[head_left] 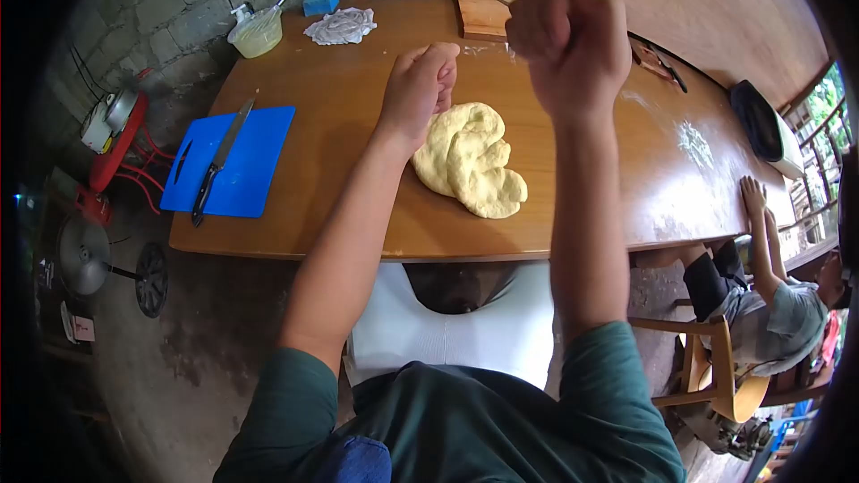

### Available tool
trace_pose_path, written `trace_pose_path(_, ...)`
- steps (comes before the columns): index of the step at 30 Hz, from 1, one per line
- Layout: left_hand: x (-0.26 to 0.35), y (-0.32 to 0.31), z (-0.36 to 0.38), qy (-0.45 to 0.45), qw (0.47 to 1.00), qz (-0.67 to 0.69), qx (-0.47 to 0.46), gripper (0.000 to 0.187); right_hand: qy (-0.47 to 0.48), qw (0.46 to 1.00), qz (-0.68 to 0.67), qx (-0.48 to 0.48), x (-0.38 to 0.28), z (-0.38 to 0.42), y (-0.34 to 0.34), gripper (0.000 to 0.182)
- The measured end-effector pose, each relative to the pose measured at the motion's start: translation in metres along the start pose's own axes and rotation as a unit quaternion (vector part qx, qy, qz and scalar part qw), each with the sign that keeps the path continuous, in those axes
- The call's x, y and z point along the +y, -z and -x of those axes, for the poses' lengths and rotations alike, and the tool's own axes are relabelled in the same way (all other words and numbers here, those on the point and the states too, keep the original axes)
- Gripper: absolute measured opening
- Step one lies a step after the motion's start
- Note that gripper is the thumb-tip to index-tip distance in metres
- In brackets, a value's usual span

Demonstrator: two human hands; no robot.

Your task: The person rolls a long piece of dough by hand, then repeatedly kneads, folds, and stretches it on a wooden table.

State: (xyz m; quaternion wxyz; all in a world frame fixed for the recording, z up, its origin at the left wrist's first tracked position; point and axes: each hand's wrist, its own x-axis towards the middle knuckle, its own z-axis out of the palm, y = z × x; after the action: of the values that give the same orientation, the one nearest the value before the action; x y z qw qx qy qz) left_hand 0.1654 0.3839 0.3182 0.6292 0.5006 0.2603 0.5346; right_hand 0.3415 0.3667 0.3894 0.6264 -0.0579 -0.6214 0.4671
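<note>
A lump of pale yellow dough [465, 161] lies on the wooden table [349, 143], its surface folded and dented along the right side. My left hand [419, 89] is closed in a fist at the dough's upper left edge, overlapping it in this view. Raised higher and to the right, my right hand [573, 45] is also a fist, slightly blurred and apart from the dough. Neither fist shows anything in it.
On the left lies a blue cutting board [259, 156] with a knife [219, 165] on it. A bowl [257, 34], blue block [320, 3] and crumpled cloth [342, 27] stand at the back left. Scattered flour [693, 145] marks the right side, where another person [761, 304] sits.
</note>
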Motion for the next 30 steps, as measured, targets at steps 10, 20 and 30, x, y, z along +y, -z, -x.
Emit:
trace_pose_path(10,0.000,0.019,0.004,-0.109,0.975,-0.178,-0.075,0.040,-0.201,0.901,0.384,0.031,0.045,0.020,0.002,0.045)
trace_pose_path(20,-0.012,0.043,-0.006,-0.147,0.934,-0.324,0.033,0.046,-0.309,0.879,0.358,0.068,0.160,0.083,0.050,0.024)
trace_pose_path(30,-0.065,0.081,0.001,0.166,0.793,-0.587,0.001,0.051,-0.171,0.945,0.097,0.263,0.121,0.073,0.018,0.045)
